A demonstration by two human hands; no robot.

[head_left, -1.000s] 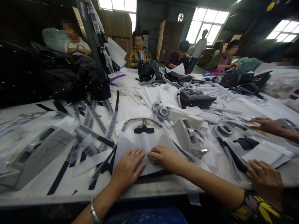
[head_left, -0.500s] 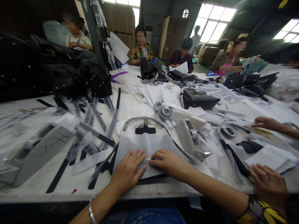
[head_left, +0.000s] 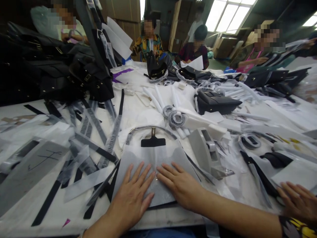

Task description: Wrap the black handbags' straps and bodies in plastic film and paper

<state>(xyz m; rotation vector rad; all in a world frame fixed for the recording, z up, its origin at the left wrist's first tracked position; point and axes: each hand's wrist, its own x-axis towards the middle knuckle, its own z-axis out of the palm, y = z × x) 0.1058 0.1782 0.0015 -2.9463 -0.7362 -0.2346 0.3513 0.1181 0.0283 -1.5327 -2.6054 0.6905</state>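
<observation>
My left hand (head_left: pixel 131 198) and my right hand (head_left: pixel 179 185) both lie flat, fingers stretched out, on white tissue paper (head_left: pixel 153 158) wrapped over a dark bag panel at the table's near edge. Their fingertips nearly meet in the middle of the sheet. A black tab with a metal clip (head_left: pixel 153 140) and a curved wrapped handle (head_left: pixel 148 129) show just beyond the paper. Neither hand grips anything.
A grey tape dispenser (head_left: pixel 206 152) stands right of the paper. Black straps (head_left: pixel 96 132) in plastic lie to the left, black bags (head_left: pixel 61 76) are piled beyond. Another person's hand (head_left: pixel 298 200) rests at the near right. Several people sit at the far side.
Both hands have gone from curled to flat with fingers spread on the paper. The camera has tilted down and moved closer. The neighbour's far hand has left the view.
</observation>
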